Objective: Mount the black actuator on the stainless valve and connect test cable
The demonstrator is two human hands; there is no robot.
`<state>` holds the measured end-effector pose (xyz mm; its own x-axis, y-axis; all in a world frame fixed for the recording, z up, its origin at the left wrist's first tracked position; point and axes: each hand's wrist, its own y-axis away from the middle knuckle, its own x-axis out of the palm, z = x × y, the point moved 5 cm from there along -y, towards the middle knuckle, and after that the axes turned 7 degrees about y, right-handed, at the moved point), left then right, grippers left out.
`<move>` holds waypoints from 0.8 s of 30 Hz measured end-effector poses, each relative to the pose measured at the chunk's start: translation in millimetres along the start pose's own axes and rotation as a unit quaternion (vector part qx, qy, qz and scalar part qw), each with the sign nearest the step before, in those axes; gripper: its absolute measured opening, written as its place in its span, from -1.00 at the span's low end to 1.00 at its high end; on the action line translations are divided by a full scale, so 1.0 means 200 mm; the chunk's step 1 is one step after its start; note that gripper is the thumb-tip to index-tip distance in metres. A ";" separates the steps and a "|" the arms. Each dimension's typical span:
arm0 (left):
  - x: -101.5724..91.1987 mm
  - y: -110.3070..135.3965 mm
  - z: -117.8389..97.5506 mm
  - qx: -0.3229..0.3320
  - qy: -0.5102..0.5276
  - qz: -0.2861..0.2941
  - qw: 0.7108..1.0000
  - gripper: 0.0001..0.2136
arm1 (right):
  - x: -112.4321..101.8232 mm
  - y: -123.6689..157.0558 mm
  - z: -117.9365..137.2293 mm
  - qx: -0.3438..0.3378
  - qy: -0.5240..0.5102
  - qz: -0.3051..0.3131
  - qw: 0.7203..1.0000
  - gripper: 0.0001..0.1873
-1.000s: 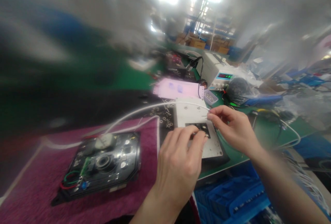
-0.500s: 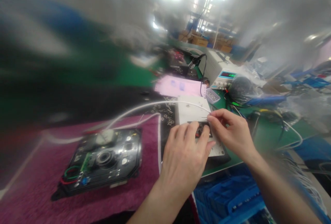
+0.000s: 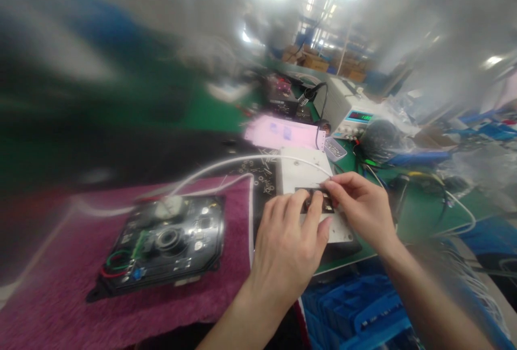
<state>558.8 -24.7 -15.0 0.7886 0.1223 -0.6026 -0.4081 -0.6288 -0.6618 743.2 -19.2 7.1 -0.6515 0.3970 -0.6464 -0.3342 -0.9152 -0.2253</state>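
My right hand (image 3: 361, 204) is closed, thumb and fingertips pinching the end of a white cable (image 3: 238, 160); a thin dark wire tip pokes out to the left of the fingers. The cable arcs leftward to a black housing (image 3: 189, 256) with a round central hole, a green circuit board and red and green wires. My left hand (image 3: 288, 231) rests palm down, fingers stretched, their tips on a small dark part (image 3: 328, 204) set in a white plate (image 3: 305, 166). The fingers partly hide that part, so its kind is unclear.
The housing lies on a purple cloth (image 3: 230, 301). Loose screws and rings (image 3: 262, 180) are scattered beside the white plate. Behind are a pink sheet (image 3: 283, 133), a small tray of parts (image 3: 335, 148) and a power supply (image 3: 347, 107). Blue crates (image 3: 355, 307) stand below the table edge.
The view has shifted slightly. My left fingertips have slid a little over the dark part, showing more of it. My right hand still pinches the cable end.
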 end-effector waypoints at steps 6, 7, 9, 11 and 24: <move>-0.01 0.00 0.01 0.002 0.005 -0.005 1.000 -0.63 | 0.04 -0.01 -0.03 0.061 -0.129 0.036 0.989 -0.67; -0.01 0.00 0.01 0.001 0.005 -0.002 1.000 -0.63 | 0.04 -0.01 -0.03 0.063 -0.137 0.040 0.988 -0.68; -0.01 0.00 0.01 0.001 0.004 -0.002 1.000 -0.64 | 0.04 -0.01 -0.03 0.060 -0.138 0.041 0.988 -0.68; -0.01 0.00 0.01 0.004 0.004 -0.007 1.000 -0.64 | 0.04 0.00 -0.02 0.048 -0.117 0.031 0.991 -0.68; -0.01 0.00 0.01 -0.002 0.011 -0.002 1.000 -0.62 | 0.03 0.01 0.06 -0.044 0.034 -0.005 0.998 -0.78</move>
<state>556.0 -23.7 -14.6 0.8003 0.1079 -0.5898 -0.4030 -0.6316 -0.6623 729.4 -18.0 11.7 -0.6003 0.4027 -0.6910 -0.2766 -0.9152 -0.2931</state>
